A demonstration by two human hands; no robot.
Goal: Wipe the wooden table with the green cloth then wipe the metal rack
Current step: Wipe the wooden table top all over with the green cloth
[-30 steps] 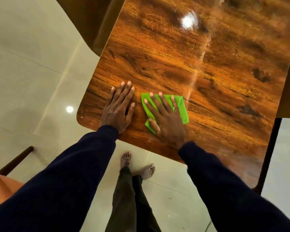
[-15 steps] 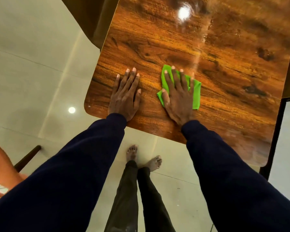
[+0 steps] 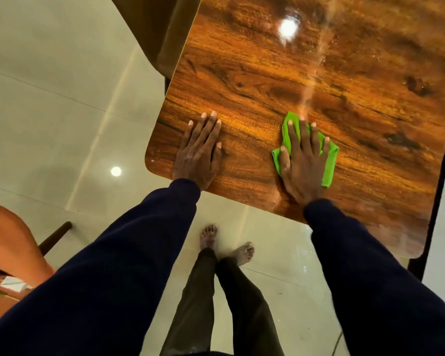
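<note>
The glossy wooden table (image 3: 319, 73) fills the upper right of the head view. The green cloth (image 3: 329, 160) lies flat on it near the front edge. My right hand (image 3: 302, 160) presses down on the cloth with straight, spread fingers and covers most of it. My left hand (image 3: 199, 150) rests flat on the bare wood near the table's front left corner, fingers straight. The metal rack is not in view.
A dark table leg (image 3: 432, 217) runs down the right side. An orange chair (image 3: 8, 242) stands at the lower left, and a brown chair (image 3: 154, 29) sits at the table's far left side. My bare feet (image 3: 226, 242) stand on the pale tiled floor (image 3: 49, 98).
My right hand has slid the cloth to the right along the front of the table, away from my left hand. The left hand stayed flat near the corner.
</note>
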